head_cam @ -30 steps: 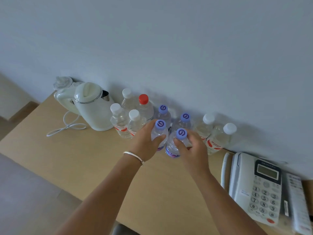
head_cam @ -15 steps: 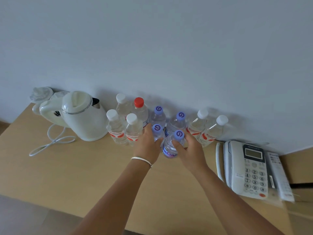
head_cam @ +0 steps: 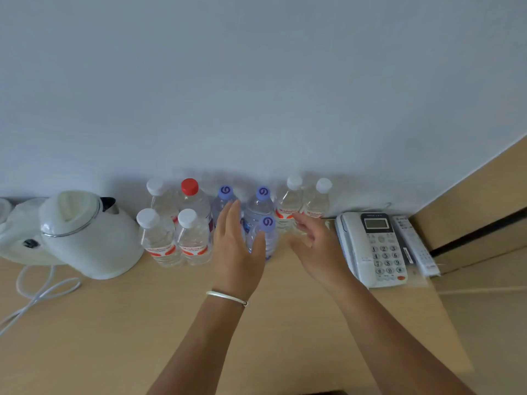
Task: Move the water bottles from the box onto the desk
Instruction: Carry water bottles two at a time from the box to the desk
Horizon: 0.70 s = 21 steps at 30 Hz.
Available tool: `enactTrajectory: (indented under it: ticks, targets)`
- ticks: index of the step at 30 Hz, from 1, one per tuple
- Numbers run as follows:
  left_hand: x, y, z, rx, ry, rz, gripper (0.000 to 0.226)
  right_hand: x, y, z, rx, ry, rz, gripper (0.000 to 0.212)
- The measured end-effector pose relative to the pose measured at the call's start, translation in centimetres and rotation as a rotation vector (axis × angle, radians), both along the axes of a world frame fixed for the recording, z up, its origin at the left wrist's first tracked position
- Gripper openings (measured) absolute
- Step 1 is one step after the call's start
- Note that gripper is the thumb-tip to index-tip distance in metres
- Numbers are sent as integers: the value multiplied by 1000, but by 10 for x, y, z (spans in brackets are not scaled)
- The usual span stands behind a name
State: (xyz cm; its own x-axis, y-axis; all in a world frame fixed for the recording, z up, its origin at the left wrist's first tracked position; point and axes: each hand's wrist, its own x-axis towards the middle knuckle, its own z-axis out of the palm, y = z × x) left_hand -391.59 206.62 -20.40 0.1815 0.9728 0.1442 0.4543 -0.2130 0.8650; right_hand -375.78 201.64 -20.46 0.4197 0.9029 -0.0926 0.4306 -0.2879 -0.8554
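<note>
- head view looks down on a wooden desk (head_cam: 119, 332) set against a pale wall, with a white kettle (head_cam: 85, 235) as the landmark at its rear.
- just beside the kettle, on the side away from its cord, two white-capped bottles (head_cam: 159, 238) stand upright in front, with another white-capped one and a red-capped bottle (head_cam: 192, 201) behind them near the wall.
- farther from the kettle stand three purple-capped bottles: two at the back, and the front purple-capped bottle (head_cam: 266, 238) upright on the desk between the two hands.
- left hand (head_cam: 236, 252), with a silver bracelet (head_cam: 226, 297) at the wrist, has straight, spread fingers and grips nothing; whether the thumb side touches that front bottle, i cannot tell.
- right hand (head_cam: 312, 243) is blurred, fingers loosely relaxed and holding nothing, apart from the front bottle.
- beyond the right hand, two more white-capped bottles (head_cam: 303, 203) stand at the wall.
- farthest from the kettle lie a white telephone (head_cam: 373, 246) and, touching its far side, a remote (head_cam: 415, 246).
</note>
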Motion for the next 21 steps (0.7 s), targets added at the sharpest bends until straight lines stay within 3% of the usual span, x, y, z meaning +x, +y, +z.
enactTrajectory:
  ticks: [5,11,17,21]
  targets:
    - [39,-17,20,124,75,-215,66,16,-42,25,44,-177,-174,45]
    - [101,-63,41,250,203,-451,70,64,-120,50,21,-247,-427,44]
    - [176,-144,72,331,314,-714,67,111,-222,68,69,-246,-707,45]
    - [232,-218,81,374,307,-846,66,141,-307,81,26,-270,-797,58]
